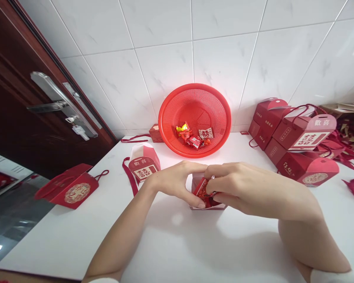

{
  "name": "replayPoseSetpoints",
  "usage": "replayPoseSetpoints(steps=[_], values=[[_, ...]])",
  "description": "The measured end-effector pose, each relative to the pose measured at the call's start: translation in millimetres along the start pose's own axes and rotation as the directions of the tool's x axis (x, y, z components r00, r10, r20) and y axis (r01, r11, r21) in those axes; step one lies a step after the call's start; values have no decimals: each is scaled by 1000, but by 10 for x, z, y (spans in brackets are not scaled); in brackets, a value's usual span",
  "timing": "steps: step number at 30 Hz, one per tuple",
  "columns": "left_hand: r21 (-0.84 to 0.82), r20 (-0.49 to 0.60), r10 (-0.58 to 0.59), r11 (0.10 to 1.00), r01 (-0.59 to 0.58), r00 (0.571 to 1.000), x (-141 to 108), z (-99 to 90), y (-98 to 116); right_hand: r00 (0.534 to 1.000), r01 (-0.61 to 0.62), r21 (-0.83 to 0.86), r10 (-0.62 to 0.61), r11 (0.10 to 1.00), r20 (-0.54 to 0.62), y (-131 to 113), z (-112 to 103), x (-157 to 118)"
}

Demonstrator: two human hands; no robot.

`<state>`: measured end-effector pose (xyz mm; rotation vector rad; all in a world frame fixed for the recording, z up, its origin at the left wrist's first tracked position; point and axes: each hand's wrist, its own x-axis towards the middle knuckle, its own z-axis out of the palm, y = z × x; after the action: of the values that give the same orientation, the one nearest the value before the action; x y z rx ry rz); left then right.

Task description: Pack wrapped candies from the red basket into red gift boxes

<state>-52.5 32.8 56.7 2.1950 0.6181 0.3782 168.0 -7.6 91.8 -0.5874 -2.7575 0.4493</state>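
An open candy box (pixel 208 208) stands on the white table in front of me, with red wrapped candies (pixel 202 188) inside. My left hand (pixel 177 181) grips the box from its left side, thumb at the near rim and fingers over the far side. My right hand (pixel 244 188) reaches in from the right, its bent fingers closed on a red candy packet; their tips are partly hidden. Beyond my hands, a red plastic basket (pixel 194 87) leans toward the wall with several wrapped candies (pixel 191 137) in it.
Left of my hands stands an open gift box (pixel 144 167) with a ribbon. A red gift box (pixel 78 190) sits near the table's left edge. Several closed boxes (pixel 295 137) are stacked at the right, beside loose ribbons (pixel 346 157). A door handle (pixel 57 104) is at the left.
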Motion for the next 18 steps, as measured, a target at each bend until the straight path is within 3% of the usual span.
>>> replayPoseSetpoints(steps=[11, 18], values=[[-15, 17, -45, 999, 45, 999, 13, 0, 6, 991, -131, -206, 122, 970, -58, 1, 40, -61], [11, -26, -61, 998, 62, 998, -6, -8, 11, 986, -161, -200, 166, 966, 9, 6, 94, -57]])
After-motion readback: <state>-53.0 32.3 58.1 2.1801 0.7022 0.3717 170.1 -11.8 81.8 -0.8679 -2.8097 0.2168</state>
